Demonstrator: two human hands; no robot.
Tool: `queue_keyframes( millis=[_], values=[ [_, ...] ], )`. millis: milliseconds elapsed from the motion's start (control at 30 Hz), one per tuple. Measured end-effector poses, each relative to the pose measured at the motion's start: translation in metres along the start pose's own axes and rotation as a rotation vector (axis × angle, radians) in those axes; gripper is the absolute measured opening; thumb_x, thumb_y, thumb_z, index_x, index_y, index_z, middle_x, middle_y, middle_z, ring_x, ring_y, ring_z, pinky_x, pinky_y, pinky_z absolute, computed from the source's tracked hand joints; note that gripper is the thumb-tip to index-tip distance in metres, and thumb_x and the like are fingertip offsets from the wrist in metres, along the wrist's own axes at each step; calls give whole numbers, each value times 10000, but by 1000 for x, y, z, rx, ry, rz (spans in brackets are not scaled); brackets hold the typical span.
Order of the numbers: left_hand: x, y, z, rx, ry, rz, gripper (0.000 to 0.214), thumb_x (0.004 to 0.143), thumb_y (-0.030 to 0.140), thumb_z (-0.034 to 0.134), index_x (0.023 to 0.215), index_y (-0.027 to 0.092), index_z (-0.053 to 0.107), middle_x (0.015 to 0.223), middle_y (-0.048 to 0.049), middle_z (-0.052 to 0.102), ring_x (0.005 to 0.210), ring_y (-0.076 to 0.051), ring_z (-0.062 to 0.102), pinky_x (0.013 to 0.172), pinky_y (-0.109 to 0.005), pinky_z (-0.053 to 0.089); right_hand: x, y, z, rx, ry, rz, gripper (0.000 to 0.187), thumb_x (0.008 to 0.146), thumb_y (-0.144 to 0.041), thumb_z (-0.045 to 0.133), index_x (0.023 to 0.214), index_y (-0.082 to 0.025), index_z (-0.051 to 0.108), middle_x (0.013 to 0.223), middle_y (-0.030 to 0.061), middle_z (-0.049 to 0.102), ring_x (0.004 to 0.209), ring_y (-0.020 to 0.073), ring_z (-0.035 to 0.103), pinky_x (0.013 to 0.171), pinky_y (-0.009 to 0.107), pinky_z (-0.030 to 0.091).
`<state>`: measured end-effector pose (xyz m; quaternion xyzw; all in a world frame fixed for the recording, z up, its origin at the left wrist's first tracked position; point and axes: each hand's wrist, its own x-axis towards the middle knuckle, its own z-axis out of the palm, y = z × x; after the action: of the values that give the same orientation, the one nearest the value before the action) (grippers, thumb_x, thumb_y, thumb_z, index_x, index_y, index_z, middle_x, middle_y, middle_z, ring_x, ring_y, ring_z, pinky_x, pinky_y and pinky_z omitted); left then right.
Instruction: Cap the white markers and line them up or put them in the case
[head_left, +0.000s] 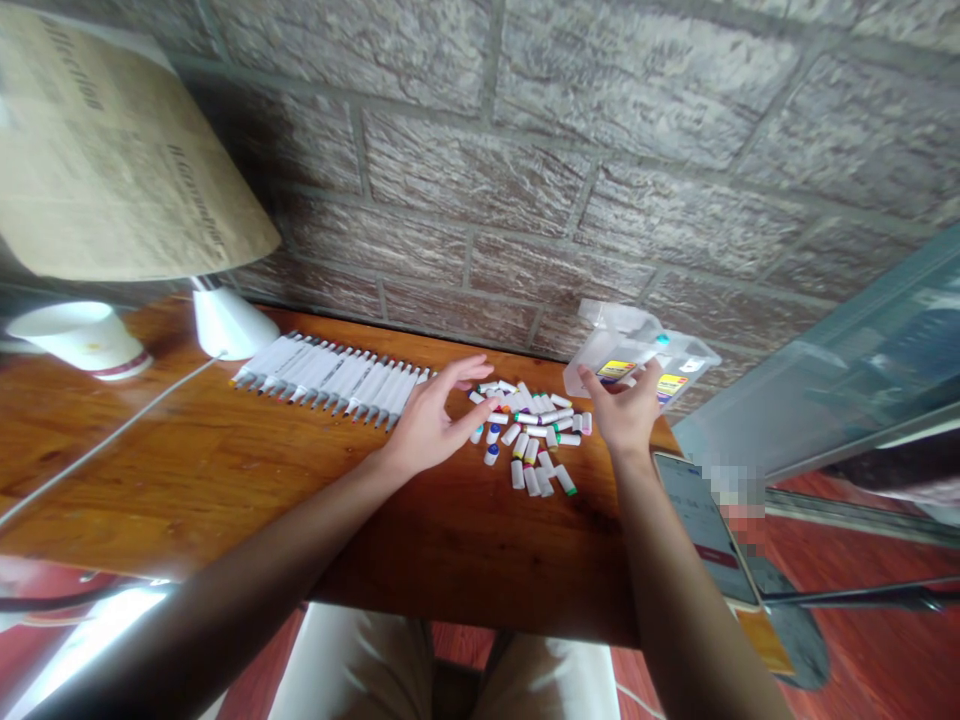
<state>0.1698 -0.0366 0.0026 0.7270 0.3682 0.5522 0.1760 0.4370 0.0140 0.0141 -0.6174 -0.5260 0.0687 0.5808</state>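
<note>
Left hand is open, fingers spread, nothing in it, over the left side of the loose caps near the tabletop's back edge. Right hand is at the pile's right side, so both reach it; can't tell if it grips anything. Markers lie side by side further left, probably so none roll. Clear case sits at the back right corner.

Small white marker caps (coloured tips), scattered flat
</note>
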Motion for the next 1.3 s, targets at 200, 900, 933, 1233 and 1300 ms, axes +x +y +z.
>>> queue_keyframes(
  millis=[200,900,933,1233,1300],
  values=[
    [0,1,0,13,-2,-14,473,909,320,696,1342,188,560,1243,-109,736,1078,-205,730,968,-331,578,5,13,7,-33,0,6,830,630,-517,839,1273,-121,494,1035,147,695,680,214,650,739,405,537],
    [-1,1,0,40,-2,-42,451,920,340,676,1331,183,579,1203,-106,751,983,-189,737,898,-305,584,5,29,15,-256,-22,60,909,677,-492,762,1413,-92,409,1263,242,656,1173,384,634,1004,526,476],
    [-1,1,0,40,-2,-47,451,920,345,675,1330,183,581,1206,-109,750,981,-191,737,900,-310,585,5,28,15,-260,-19,62,921,676,-492,762,1421,-84,405,1272,248,651,1188,388,628,1011,530,472],
    [-1,1,0,30,-11,-55,454,922,353,671,1332,185,574,1219,-104,746,984,-191,734,912,-324,591,5,34,16,-226,-23,-41,995,708,-524,742,1493,-99,302,1422,267,531,1361,390,506,1105,567,409],
    [-1,0,0,28,-14,-57,450,922,355,668,1328,186,575,1223,-108,745,985,-193,735,914,-329,591,3,31,15,-193,3,-83,1027,717,-541,740,1513,-100,264,1481,276,458,1407,387,452,1132,570,385]
  ],
)
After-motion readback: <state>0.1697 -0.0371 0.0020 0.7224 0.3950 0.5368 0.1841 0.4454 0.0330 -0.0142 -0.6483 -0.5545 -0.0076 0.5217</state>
